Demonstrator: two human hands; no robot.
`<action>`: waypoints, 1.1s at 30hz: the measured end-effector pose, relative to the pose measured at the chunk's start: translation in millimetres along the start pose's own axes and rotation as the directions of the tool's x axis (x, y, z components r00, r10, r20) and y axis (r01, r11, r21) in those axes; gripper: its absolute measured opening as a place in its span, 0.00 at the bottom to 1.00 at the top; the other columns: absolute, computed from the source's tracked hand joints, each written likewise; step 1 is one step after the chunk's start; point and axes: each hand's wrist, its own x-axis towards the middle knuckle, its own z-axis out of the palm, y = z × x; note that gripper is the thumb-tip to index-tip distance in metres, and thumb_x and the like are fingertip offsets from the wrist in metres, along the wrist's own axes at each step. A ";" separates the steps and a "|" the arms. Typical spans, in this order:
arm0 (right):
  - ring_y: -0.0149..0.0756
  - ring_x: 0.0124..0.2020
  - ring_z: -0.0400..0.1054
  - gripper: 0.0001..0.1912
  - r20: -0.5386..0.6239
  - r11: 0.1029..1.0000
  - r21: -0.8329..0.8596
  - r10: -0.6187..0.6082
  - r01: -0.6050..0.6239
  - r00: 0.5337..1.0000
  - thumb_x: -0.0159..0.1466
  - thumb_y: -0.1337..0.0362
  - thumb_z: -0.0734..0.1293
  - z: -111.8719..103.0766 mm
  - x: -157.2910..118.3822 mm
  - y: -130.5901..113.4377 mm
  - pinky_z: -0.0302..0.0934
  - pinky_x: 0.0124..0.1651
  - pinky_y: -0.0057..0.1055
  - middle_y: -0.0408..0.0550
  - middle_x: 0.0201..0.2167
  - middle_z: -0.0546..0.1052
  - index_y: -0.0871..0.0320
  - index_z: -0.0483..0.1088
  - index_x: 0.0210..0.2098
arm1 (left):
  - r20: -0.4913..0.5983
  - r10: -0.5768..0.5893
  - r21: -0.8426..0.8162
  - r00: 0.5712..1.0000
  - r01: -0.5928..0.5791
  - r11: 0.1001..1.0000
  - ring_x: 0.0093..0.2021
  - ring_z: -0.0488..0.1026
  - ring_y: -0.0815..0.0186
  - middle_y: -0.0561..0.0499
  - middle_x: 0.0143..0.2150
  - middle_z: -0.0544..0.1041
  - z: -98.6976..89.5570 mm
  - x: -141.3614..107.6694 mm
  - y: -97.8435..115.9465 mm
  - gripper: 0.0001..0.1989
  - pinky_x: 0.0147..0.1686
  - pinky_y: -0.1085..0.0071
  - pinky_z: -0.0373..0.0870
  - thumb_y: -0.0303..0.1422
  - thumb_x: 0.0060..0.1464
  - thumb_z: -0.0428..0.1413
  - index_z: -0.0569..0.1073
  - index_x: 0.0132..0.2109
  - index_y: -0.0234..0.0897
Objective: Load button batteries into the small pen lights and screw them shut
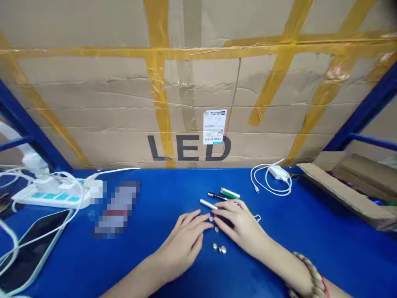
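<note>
My left hand (187, 238) rests low over the blue table, fingers stretched out and pointing right. Its fingertips are at a small round silver piece (211, 219), which looks like a button cell. My right hand (238, 223) comes in from the right with its fingers spread, the tips close to that same piece and to another silver disc (216, 229). Several more shiny bits, such as a silver button-like piece (223, 249), lie nearer me. Just beyond my right fingers are a silver tube (207, 203), a black pen-like tube (216, 196) and a green one (230, 193), partly hidden.
A large taped cardboard box (124, 103) stands along the back. On the left are a power strip (51, 198), cables, a phone (35, 244) and a blurred flat item (117, 211). A white charger (278, 173) and an open carton (344, 192) sit right.
</note>
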 end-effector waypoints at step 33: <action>0.29 0.28 0.68 0.10 0.208 0.960 0.098 -0.278 0.263 0.938 0.61 0.57 0.65 -34.2 -6.1 -8.9 0.55 0.30 0.26 0.41 0.28 0.73 0.57 0.70 0.36 | -0.344 -0.428 -0.687 0.836 0.087 0.722 0.33 0.64 0.65 0.50 0.30 0.66 -7.9 5.9 2.1 0.21 0.36 0.70 0.59 0.45 0.60 0.41 0.63 0.26 0.35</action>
